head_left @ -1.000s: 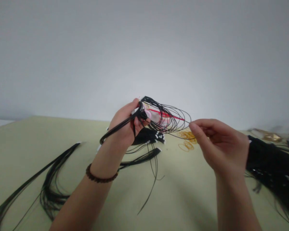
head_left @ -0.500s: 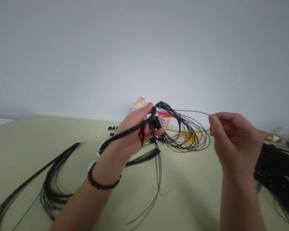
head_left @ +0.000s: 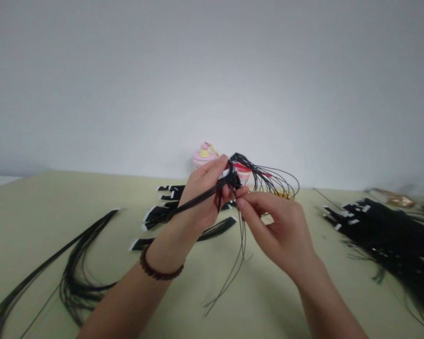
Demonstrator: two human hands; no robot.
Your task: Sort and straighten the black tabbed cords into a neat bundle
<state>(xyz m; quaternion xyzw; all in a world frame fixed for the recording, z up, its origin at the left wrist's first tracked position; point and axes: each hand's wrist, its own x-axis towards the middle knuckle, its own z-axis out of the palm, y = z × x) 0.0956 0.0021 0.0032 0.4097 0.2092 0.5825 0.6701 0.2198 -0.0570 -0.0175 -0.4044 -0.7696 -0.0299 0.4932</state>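
My left hand (head_left: 207,193), a brown bead bracelet at its wrist, is closed round a bundle of thin black cords (head_left: 201,195). Loops of cord (head_left: 279,179) fan out to the right above that hand, and a few loose ends hang down below it. At the base of the bundle, my right hand (head_left: 279,226) pinches with thumb and forefinger close to the left fingers. A black cord seems to be between its fingertips, though the exact grip is partly hidden.
Black cord bundles with white ends (head_left: 92,245) lie on the pale green table (head_left: 155,306) at left. More strips (head_left: 153,216) lie behind my left hand. A large black pile (head_left: 392,240) is at right. A pink lidded container (head_left: 203,157) and red-white cup (head_left: 243,174) stand by the wall.
My right hand has moved left and down from the outer end of the loops to beside my left fingers. The loops have drawn up narrower. My left hand has barely shifted.
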